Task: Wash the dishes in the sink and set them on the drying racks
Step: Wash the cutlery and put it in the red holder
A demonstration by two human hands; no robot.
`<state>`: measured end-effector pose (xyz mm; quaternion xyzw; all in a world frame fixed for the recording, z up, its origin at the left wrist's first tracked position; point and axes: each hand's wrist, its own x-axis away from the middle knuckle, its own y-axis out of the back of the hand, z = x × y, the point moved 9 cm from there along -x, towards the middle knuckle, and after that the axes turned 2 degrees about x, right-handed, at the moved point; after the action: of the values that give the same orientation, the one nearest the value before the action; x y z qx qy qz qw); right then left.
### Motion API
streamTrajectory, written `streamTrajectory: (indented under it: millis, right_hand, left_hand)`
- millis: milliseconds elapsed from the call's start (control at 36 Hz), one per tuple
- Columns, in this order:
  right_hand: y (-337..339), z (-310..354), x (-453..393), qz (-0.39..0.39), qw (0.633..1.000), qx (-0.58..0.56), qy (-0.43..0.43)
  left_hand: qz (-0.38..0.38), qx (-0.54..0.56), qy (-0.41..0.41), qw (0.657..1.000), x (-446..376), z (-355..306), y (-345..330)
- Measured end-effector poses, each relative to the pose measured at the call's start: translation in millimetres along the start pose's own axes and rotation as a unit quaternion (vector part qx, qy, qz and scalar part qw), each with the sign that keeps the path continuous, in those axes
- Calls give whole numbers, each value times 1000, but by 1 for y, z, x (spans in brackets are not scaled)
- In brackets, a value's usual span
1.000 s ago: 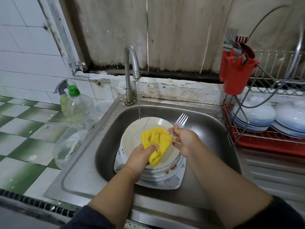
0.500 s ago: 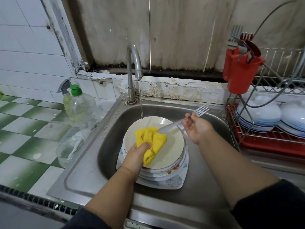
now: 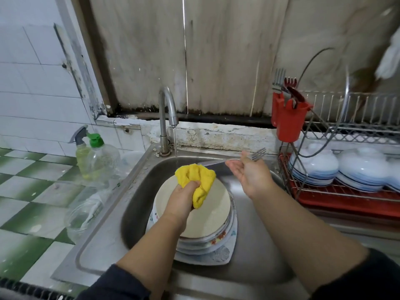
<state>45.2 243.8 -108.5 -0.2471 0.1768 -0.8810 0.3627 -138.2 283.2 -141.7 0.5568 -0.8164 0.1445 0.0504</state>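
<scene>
Steel sink (image 3: 138,204), green-checked counter (image 3: 32,191), white-tiled wall (image 3: 28,83).

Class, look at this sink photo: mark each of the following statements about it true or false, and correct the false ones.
1. The left hand grips a yellow cloth. True.
2. The tap is turned off. False: a thin stream of water runs from it into the sink.
3. The right hand holds a fork above the sink. True.
4. The red cutlery holder is empty. False: forks stand in it.
5. The plates in the sink are stacked. True.
6. The drying rack holds only glasses. False: white bowls sit on it.
</scene>
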Motion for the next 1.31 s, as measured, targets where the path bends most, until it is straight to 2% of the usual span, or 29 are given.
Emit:
streamTrajectory:
  millis: [139,222,333,500,667,861,1056,1111,1194,1306]
  right_hand:
    - [-17,34,14,5,993,90,81]
    - [-24,57,16,-3,976,163,141]
    - [-40,92,24,27,954,215,208]
    - [-67,147,46,33,894,310,322]
    - [-93,196,63,46,843,365,393]
    - [-91,252,68,2,801,416,430]
    - [-78,291,69,-79,740,503,439]
    - [-76,297,64,-82,739,509,433]
    - [-75,303,56,-83,757,489,426]
    - [-77,305,46,-105,735,530,410]
  left_hand:
    - [13,-36,-42,998,-3,-31,-15]
    - [13,-41,-59,997,-5,-55,-23]
    - [26,-51,-97,994,-6,-93,-39]
    - [19,-70,-144,987,-4,-146,-58]
    - [44,-63,-181,980,-5,-191,-85]
    - [80,-77,-219,969,-3,-228,-122]
    - [103,-118,-265,951,0,-254,-150]
    - [104,-132,-269,948,-5,-256,-156]
    - [102,-131,-264,950,-14,-255,-159]
    - [106,-118,-259,953,-22,-253,-162]
